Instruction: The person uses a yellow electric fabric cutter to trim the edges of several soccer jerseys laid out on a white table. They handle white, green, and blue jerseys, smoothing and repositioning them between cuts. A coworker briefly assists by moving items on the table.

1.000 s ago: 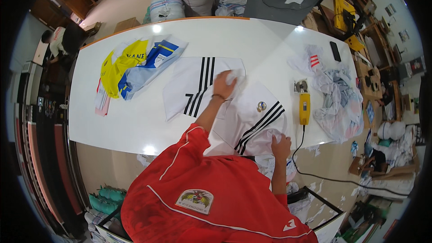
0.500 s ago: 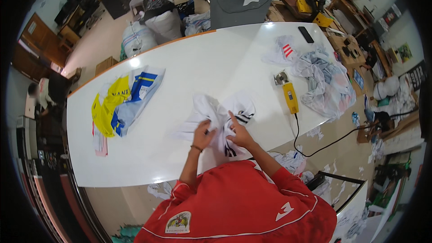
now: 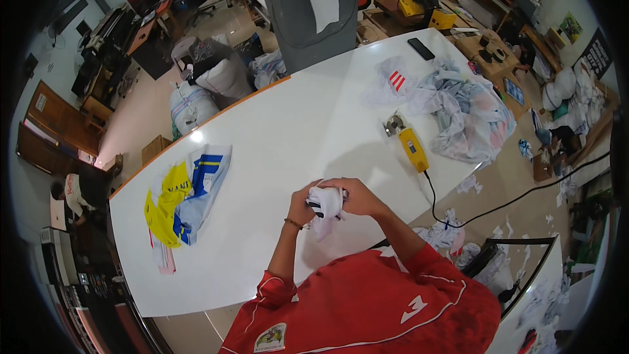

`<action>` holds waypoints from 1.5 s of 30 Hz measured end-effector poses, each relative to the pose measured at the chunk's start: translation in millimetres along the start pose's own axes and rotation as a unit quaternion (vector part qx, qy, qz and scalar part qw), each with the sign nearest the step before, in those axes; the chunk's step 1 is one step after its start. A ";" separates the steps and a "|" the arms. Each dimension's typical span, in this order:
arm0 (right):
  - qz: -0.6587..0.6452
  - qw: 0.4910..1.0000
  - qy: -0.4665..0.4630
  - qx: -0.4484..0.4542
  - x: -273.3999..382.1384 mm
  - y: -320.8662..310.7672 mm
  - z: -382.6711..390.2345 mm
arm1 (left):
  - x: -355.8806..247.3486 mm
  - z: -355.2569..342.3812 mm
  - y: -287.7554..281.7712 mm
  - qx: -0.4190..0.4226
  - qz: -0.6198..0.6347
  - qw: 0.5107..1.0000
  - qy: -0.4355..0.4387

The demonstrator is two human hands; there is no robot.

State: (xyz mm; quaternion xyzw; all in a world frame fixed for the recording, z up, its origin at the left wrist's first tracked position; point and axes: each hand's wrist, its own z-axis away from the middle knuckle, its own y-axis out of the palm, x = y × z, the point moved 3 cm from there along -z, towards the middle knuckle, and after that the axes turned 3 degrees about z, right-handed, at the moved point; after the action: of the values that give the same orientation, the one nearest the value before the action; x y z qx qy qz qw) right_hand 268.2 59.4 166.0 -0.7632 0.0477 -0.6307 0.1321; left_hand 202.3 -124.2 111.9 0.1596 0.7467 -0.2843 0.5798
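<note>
A white piece of fabric with black stripes (image 3: 327, 202) is bunched into a small bundle between my hands, above the table near its front edge. My left hand (image 3: 302, 205) is closed round the bundle's left side. Round its right side my right hand (image 3: 358, 198) is wrapped, and a loose end of the cloth hangs below. Some fingers of both hands are hidden behind the cloth. To the right lies a yellow electric cutter (image 3: 411, 149) with a round metal head.
The white table (image 3: 275, 137) carries yellow and blue fabric pieces (image 3: 187, 196) at left. Crumpled pale fabric (image 3: 462, 115) and a black phone (image 3: 420, 48) lie at right. The cutter's black cable (image 3: 488, 212) runs off the right edge. Full sacks (image 3: 223, 82) stand beyond.
The white fabric was spread on the table under my hands; now it is gathered into a compact bundle and lifted between them. The view has turned somewhat.
</note>
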 end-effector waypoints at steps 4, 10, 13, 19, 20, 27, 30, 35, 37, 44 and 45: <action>0.007 0.985 0.058 -0.162 -7.4 -40.4 22.9 | 27.8 -74.7 -4.3 -0.141 0.074 0.987 -0.024; -0.019 0.957 0.159 -0.243 -61.9 -139.9 91.9 | 2.7 -264.5 -13.3 -0.228 -0.118 0.958 0.126; -0.017 0.937 0.193 -0.291 -74.9 -186.7 119.1 | 8.8 -355.5 -20.3 -0.180 -0.127 0.954 0.205; -0.010 0.851 0.244 -0.465 -137.4 -314.7 149.0 | 67.3 -367.3 58.0 -0.106 -0.087 0.990 -0.040; 0.003 0.823 0.259 -0.506 -149.5 -339.9 152.9 | 72.6 -342.9 73.3 -0.091 -0.052 0.993 -0.058; 0.218 0.709 0.271 -0.614 -214.0 -495.3 162.2 | 98.8 -170.4 106.7 -0.030 0.003 0.967 -0.253; 0.265 0.735 0.273 -0.562 -229.5 -504.9 137.5 | 97.6 -112.3 97.6 -0.085 0.004 0.937 -0.340; 0.422 0.752 0.311 -0.400 -276.4 -464.0 80.7 | 96.1 -69.6 89.4 -0.141 0.011 0.909 -0.392; 0.372 0.764 0.404 -0.339 -284.9 -446.9 53.8 | 86.4 -79.4 91.1 -0.160 0.012 0.908 -0.387; 0.049 0.925 0.041 -0.375 -120.9 -366.0 -22.1 | 33.3 -159.5 129.1 -0.128 0.012 0.958 -0.258; 0.023 0.945 0.048 -0.322 -102.2 -344.3 -24.1 | 13.0 -176.0 145.1 -0.114 0.013 0.965 -0.234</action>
State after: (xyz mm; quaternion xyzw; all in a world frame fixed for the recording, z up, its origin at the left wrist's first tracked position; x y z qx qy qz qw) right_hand 192.0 411.1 163.2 -0.7323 0.2726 -0.6146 -0.1084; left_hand 144.7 96.2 93.9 0.0310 0.6154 -0.2195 0.7564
